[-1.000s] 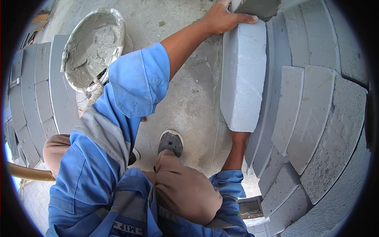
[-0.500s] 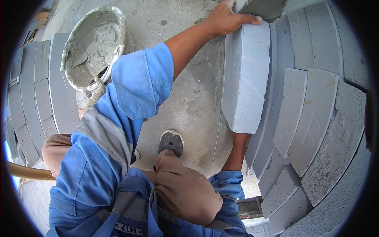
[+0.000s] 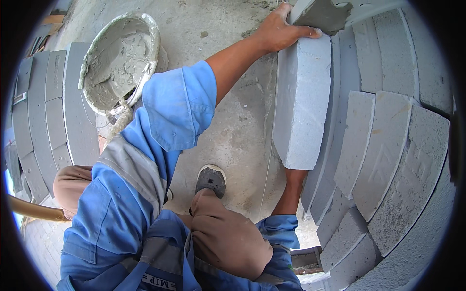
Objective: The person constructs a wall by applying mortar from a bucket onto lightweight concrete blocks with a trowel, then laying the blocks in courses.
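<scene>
A pale grey block (image 3: 308,102) with a rough-edged top face stands lengthwise along the right side of the floor, beside the stepped block wall. My left hand (image 3: 284,33) is closed over its far end, thumb across the top edge and fingers on the outer side. At the block's near end is my right hand, with only the wrist (image 3: 293,180) showing; the block hides its fingers. Just beyond my left hand is another block with a patch of grey mortar (image 3: 324,15) on its face.
An oval bucket (image 3: 154,46) of wet grey mortar stands at far left, a rope-like handle (image 3: 121,119) near it. Stacked grey blocks (image 3: 80,111) rise on the left, more blocks (image 3: 383,150) on the right. A thin string (image 3: 267,179) runs along the floor. My shoe (image 3: 211,180) is between.
The whole view has shifted slightly, so things appear a little lower. My hands and the block keep nearly the same places relative to the wall.
</scene>
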`<act>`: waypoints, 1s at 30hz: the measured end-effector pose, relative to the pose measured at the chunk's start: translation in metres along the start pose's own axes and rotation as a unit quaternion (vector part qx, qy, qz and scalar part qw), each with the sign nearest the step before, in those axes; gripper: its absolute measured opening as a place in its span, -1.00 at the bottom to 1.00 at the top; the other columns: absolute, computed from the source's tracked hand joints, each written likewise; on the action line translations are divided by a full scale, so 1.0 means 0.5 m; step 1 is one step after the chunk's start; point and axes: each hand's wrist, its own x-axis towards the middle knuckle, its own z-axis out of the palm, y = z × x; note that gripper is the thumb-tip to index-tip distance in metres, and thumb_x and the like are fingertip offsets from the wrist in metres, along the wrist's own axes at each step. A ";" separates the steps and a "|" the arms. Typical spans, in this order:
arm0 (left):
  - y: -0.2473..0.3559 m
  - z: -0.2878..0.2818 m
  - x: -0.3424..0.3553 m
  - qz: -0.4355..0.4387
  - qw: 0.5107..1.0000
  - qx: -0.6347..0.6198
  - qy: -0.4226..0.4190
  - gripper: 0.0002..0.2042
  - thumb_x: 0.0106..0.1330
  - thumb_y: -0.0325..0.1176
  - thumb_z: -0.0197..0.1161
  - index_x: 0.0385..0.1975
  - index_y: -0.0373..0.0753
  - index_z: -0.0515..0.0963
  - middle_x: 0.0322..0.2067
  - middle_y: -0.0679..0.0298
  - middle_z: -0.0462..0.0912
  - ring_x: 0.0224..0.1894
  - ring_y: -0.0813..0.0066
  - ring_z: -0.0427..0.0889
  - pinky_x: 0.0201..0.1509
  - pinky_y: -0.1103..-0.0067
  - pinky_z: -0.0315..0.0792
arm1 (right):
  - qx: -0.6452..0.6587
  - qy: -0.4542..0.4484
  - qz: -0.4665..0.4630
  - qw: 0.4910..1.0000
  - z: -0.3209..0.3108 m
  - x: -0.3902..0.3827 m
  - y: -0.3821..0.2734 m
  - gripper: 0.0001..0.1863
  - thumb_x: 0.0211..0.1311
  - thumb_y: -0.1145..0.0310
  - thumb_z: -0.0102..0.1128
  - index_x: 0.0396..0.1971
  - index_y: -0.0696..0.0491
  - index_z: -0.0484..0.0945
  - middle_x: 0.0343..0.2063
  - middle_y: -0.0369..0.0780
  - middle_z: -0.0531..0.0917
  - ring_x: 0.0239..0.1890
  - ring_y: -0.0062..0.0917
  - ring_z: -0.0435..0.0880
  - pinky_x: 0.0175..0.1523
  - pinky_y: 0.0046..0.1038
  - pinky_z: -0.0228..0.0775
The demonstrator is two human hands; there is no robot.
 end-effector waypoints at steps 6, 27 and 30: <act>0.014 -0.002 0.000 -0.045 0.999 0.008 -0.014 -0.24 0.20 -0.01 0.51 0.21 -0.47 0.37 0.07 -0.05 0.62 0.13 0.20 0.58 0.27 0.40 0.40 | -0.048 0.002 -0.002 0.999 0.005 0.001 0.010 -0.44 0.21 0.28 0.31 0.25 0.02 0.53 0.21 0.04 0.56 0.29 0.03 0.46 0.36 -0.09 0.28; -0.002 0.009 -0.002 -0.048 0.998 -0.031 -0.017 -0.23 0.07 0.00 0.53 0.15 -0.44 0.41 0.03 -0.06 0.63 0.06 0.16 0.64 0.19 0.38 0.48 | 0.057 0.048 -0.021 0.997 -0.036 0.020 -0.082 -0.56 0.21 0.24 0.39 0.06 0.10 0.62 -0.02 -0.02 0.71 0.06 -0.10 0.67 0.12 -0.21 0.51; 0.000 0.011 -0.005 -0.063 0.998 -0.006 0.002 -0.21 0.04 0.02 0.54 0.14 -0.44 0.41 0.02 -0.07 0.63 0.05 0.14 0.65 0.18 0.37 0.49 | 0.071 0.032 -0.001 0.997 -0.035 0.018 -0.086 -0.55 0.19 0.23 0.41 0.05 0.09 0.63 -0.01 -0.03 0.72 0.06 -0.13 0.68 0.11 -0.23 0.51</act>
